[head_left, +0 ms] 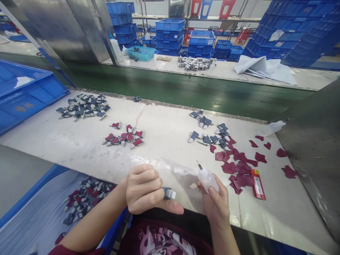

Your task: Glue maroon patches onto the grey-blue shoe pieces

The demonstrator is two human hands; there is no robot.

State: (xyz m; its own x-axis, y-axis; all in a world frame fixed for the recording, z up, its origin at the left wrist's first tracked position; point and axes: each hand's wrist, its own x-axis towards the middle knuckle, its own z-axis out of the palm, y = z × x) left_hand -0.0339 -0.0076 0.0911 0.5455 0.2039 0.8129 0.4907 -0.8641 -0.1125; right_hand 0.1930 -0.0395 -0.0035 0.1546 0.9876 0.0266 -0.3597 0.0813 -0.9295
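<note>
My left hand (146, 189) is closed around a small dark blue-grey and white plastic part (169, 193), whose end pokes out above the thumb. In my right hand (218, 202) is a translucent needle-tip squeeze bottle (206, 178), its thin needle pointing up and to the left. Beyond my right hand lie loose dark red cut pieces (240, 171) and a red and yellow packet (257, 185). Several blue-grey parts (205, 139) rest just past the bottle. Further left sits a group of similar parts with red faces (127, 136).
A heap of blue-grey parts (85, 106) lies at the table's far left, beside a large blue crate (29, 92). A lined blue bin (34, 202) below the table edge holds more parts. A green conveyor belt (159, 86) runs behind; a metal panel (313, 152) borders the right.
</note>
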